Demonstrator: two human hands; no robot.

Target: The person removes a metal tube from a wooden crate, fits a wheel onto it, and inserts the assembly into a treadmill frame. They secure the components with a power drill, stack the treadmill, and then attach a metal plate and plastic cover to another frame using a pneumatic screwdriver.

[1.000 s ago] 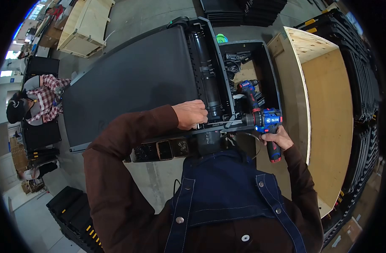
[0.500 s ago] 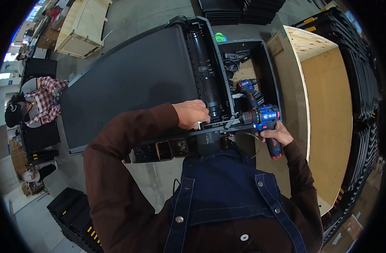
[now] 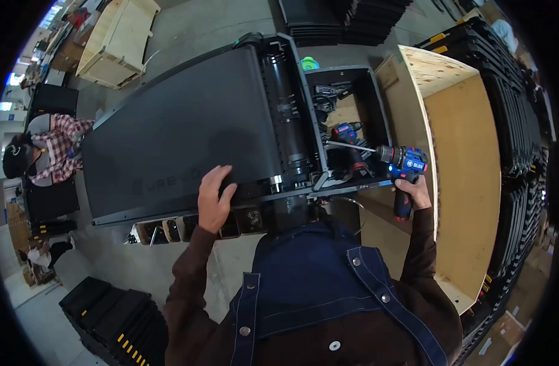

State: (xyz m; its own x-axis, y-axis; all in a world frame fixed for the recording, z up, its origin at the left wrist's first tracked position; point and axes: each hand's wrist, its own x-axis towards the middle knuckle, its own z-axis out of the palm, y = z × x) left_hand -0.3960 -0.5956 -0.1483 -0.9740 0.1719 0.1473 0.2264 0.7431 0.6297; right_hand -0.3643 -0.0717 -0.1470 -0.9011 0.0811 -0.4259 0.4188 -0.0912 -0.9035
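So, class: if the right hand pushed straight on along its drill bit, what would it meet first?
Likely the treadmill frame rail beside the roller, just past the drill bit; depth unclear.

My one view rides on the person's head and looks steeply down and forward through a fisheye lens, with dark corners. It sits close. The apron (image 3: 328,287) fills the bottom, the left hand (image 3: 215,198) and right hand (image 3: 417,190) lie mid-frame, the treadmill (image 3: 188,128) stretches away above, and the crate (image 3: 468,171) curves down the right.

Left hand (image 3: 215,198) on treadmill (image 3: 188,116), right hand (image 3: 415,190) holding drill (image 3: 407,163) — bit (image 3: 353,146) apparently free
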